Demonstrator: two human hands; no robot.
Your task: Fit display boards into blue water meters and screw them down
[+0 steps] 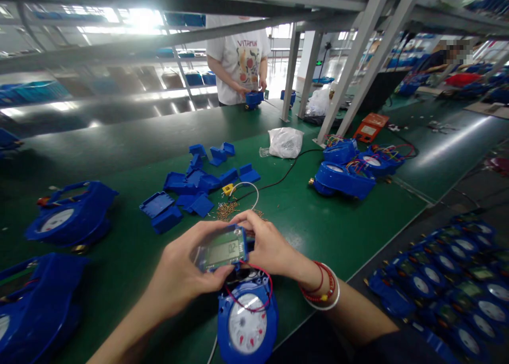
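My left hand (181, 260) grips the left side of a small display module (223, 250), fingers over its top edge and thumb along the bottom. Digits beginning "0.2" show on its LCD. At its right side my right hand (267, 242) is closed, its fingertips partly hidden behind the module. Red and black wires (272, 287) run from the module down to a blue water meter (225, 327) with a round white dial, lying just below my hands. Beyond my fingers are a pile of small brass screws (227, 210) and a yellow piece (228, 189) with a white cable.
Loose blue plastic covers (185, 183) lie ahead on the green table (302, 221). Blue meters (63, 221) stand at left, wired meters (344, 181) at right. A white plastic bag (285, 143) and metal posts (358, 61) are farther off. Opposite, a person (238, 56) handles a blue meter.
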